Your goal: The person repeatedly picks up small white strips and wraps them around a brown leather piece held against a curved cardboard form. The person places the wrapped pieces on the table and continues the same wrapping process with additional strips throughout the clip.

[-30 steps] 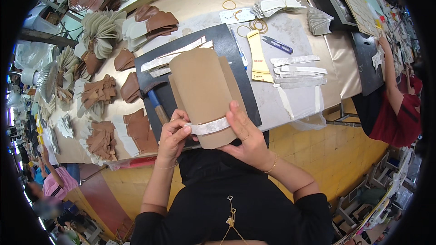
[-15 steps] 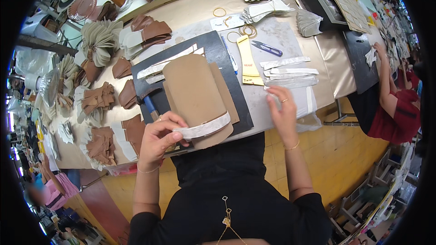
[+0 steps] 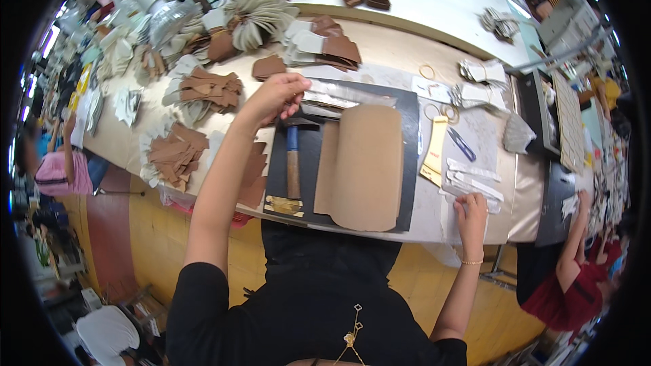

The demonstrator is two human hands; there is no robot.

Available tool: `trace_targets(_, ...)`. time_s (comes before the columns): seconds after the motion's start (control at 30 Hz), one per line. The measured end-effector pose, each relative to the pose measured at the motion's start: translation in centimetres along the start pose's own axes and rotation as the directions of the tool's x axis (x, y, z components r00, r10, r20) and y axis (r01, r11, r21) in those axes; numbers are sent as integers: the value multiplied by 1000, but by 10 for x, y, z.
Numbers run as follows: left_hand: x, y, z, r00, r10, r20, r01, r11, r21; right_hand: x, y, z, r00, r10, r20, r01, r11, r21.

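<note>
My left hand (image 3: 279, 97) reaches over the far left of a black board (image 3: 409, 163). Its thumb and fingers pinch the left end of a pale, shiny strip (image 3: 346, 92), which lies over other strips along the board's far edge. My right hand (image 3: 471, 215) is at the near side of several white strips (image 3: 475, 179) on the table. Its fingers are bent and a little apart, with the tips at the nearest strip. Between my hands, a large brown panel (image 3: 369, 166) with a rounded near end lies on the board, over another brown piece (image 3: 327, 169).
A hammer (image 3: 293, 163) with a blue and wooden handle lies left of the panel. A yellow template (image 3: 435, 149) and blue thread snips (image 3: 462, 145) lie to the right. Brown and white bundles (image 3: 210, 91) cover the left side. Co-workers sit at both ends, one in a red top (image 3: 563, 291).
My left hand has moved from the panel's near end to the board's far edge, taking the strip along. My right hand has come to the near side of the white strips. The view has shifted.
</note>
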State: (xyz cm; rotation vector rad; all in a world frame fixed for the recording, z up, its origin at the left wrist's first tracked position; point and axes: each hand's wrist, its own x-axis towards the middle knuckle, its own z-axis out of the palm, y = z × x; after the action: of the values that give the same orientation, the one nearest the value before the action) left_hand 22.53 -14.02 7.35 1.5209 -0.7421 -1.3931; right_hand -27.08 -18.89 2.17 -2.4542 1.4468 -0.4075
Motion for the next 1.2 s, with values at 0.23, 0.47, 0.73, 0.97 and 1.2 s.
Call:
trace_targets(0.23,18,-33,-15,983,101,-153,-24,899,437,1,1,-4,996,-37,86,36,999,12)
trace_targets(0.47,-61,-49,-78,881,260,-395,-72,900,431,0,7,-5,988,-38,152,29,998,61)
trace_targets(0.73,-212,-139,-278,-23,577,-816,654,626,424,0,10,-3,964,-78,255,94,994,-52)
trace_targets(0.97,-226,-162,-306,64,211,-975,557,804,211,6,-30,-30,947,26,320,-30,1000,9)
trace_targets(1.2,-213,-146,-283,-101,340,-935,507,826,245,-2,-34,-34,976,-2,216,-12,998,63)
